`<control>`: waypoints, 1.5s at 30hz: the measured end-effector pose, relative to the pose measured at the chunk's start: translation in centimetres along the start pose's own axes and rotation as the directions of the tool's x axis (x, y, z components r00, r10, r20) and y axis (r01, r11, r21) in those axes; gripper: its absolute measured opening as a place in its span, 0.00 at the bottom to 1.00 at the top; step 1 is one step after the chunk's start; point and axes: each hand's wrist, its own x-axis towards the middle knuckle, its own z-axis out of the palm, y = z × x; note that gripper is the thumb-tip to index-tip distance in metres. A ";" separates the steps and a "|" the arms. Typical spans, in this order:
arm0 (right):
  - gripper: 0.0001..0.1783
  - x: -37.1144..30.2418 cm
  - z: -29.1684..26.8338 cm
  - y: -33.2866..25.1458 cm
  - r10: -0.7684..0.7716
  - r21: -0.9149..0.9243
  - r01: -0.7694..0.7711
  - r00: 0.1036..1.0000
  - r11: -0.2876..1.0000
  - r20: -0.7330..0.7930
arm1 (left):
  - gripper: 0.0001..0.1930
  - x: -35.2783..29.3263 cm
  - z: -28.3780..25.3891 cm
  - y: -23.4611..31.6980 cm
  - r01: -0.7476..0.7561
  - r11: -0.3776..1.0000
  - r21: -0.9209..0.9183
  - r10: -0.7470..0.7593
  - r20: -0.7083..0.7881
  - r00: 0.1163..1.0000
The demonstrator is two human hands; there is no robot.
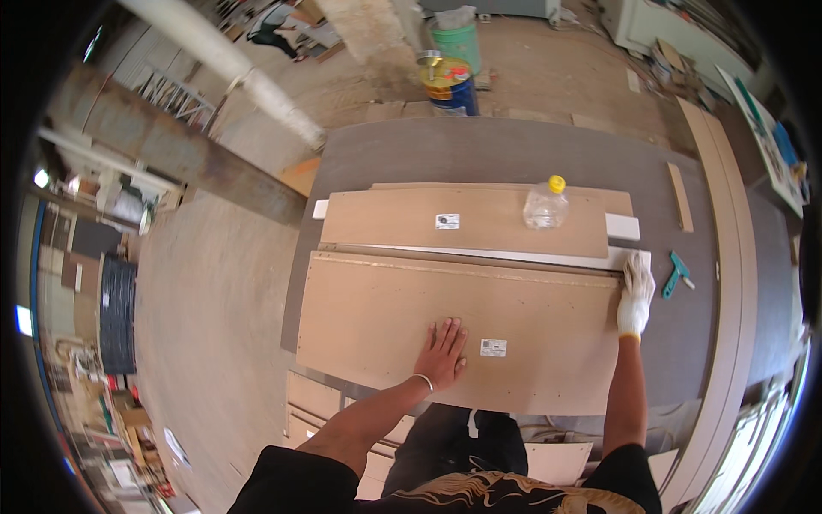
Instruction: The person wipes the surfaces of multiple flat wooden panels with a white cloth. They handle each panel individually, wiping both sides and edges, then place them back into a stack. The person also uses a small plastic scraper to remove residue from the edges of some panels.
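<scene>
Large brown panel (385,317), centre of the frame, flat on a grey tabletop (501,146); small holes along its edges. Left hand (443,351), lower centre: bare, palm down on this panel, fingers slightly apart, gripping nothing. White label (493,348), just right of that hand, already on the panel. Rear panel (394,227), above centre, lying over white boards, likewise labelled. Clear bottle (544,208), yellow cap, standing on the rear panel. Right hand (635,295), right of centre: white-gloved, at the large panel's right end; whether clamped on it, cannot tell. Teal tool (676,274), farther right, untouched. Progress, by judgement: panels laid out and labelled; no joining shows; the remainder cannot be told.
</scene>
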 end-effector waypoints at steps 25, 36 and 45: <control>0.32 -7.4 12.5 -16.8 -0.383 -0.248 0.408 0.912 0.878 0.145 | 0.37 -7.9 -0.5 -9.9 0.591 0.786 -0.182 -0.616 -0.148 0.773; 0.22 -12.4 28.9 -51.9 -0.816 0.195 0.793 0.549 0.578 0.182 | 0.36 -8.9 -0.5 -11.3 0.529 0.807 -0.263 -0.576 -0.150 0.804; 0.19 -18.8 28.3 -60.9 -0.946 0.624 0.711 0.243 0.324 0.216 | 0.34 -9.1 -1.4 -11.8 0.513 0.798 -0.317 -0.562 -0.083 0.823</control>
